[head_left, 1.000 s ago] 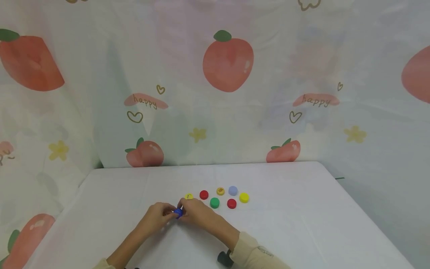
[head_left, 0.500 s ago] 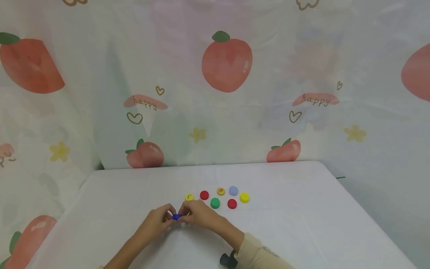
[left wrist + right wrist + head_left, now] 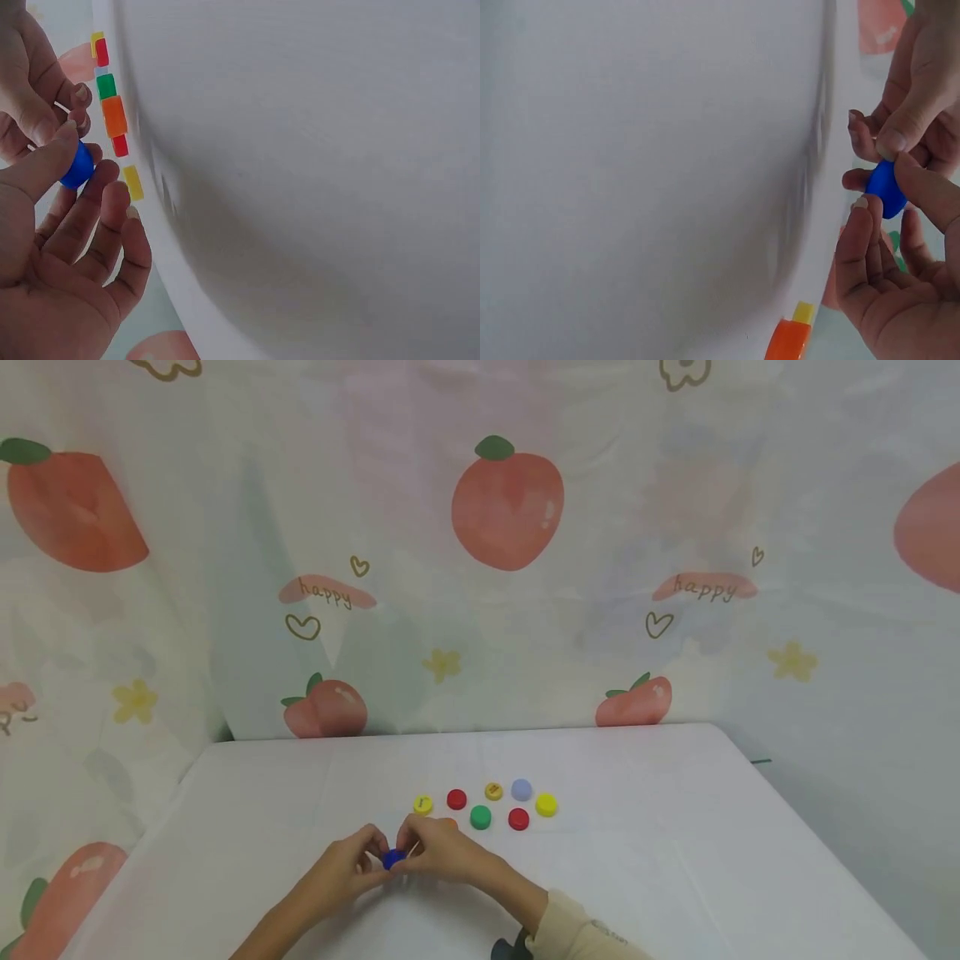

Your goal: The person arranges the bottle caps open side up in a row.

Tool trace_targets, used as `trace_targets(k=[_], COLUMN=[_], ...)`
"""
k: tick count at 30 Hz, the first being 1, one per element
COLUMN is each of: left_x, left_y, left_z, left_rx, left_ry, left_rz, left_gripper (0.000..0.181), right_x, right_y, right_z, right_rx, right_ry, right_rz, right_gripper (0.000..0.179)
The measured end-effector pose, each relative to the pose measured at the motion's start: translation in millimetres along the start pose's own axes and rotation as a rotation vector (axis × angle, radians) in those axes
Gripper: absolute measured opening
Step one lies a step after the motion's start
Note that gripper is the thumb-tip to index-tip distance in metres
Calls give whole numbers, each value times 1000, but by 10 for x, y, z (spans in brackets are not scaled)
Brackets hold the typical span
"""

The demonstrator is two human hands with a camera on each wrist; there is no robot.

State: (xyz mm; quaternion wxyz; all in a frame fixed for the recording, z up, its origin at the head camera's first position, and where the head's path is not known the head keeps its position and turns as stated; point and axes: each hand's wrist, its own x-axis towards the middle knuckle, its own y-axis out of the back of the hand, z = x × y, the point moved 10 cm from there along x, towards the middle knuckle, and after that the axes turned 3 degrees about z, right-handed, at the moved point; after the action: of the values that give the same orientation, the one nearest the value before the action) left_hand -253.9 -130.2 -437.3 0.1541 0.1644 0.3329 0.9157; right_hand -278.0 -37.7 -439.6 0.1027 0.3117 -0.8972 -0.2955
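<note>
A blue bottle cap [image 3: 393, 859] is held above the table between both hands, tilted on edge in the wrist views. My left hand [image 3: 345, 868] pinches it from the left between thumb and fingers. From the other side, my right hand [image 3: 446, 853] also pinches the cap, its thumb close to the left thumb. In the left wrist view the blue cap [image 3: 78, 166] shows partly behind the left thumb. The right wrist view shows the blue cap [image 3: 886, 190] with fingertips of both hands on its rim. An orange cap [image 3: 450, 822] is partly hidden behind the right hand.
Beyond the hands on the white table [image 3: 675, 877] lie several caps: yellow [image 3: 423, 804], red [image 3: 457, 799], green [image 3: 481, 817], tan [image 3: 493, 791], pale blue [image 3: 521, 789], another red [image 3: 518, 818] and another yellow [image 3: 546, 804]. A fruit-printed curtain [image 3: 510, 635] hangs behind.
Both hands have moved slightly toward the person with the blue cap, which has been turned between the fingers. The orange cap now shows behind the right hand. The loose caps stay put.
</note>
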Motion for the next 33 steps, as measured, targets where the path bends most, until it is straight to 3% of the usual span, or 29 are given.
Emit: trace_targets(k=[9, 17, 23, 33], left_x=[-72, -156, -200, -225], left_y=[-27, -10, -113, -136], left_z=[-76, -66, -144, -176], left_rx=[-38, -20, -13, -20], left_ry=[92, 26, 48, 83], left_rz=[-101, -106, -154, -177], left_gripper=[29, 24, 21, 19], right_x=[-34, -20, -26, -4], right_y=[-107, -250, -367, -464], right_z=[-12, -28, -38, -73], right_rx=[20, -84, -200, -282], right_ry=[-47, -36, -12, -17], right_rz=[-25, -42, -87, -140], right_gripper=[31, 26, 29, 29])
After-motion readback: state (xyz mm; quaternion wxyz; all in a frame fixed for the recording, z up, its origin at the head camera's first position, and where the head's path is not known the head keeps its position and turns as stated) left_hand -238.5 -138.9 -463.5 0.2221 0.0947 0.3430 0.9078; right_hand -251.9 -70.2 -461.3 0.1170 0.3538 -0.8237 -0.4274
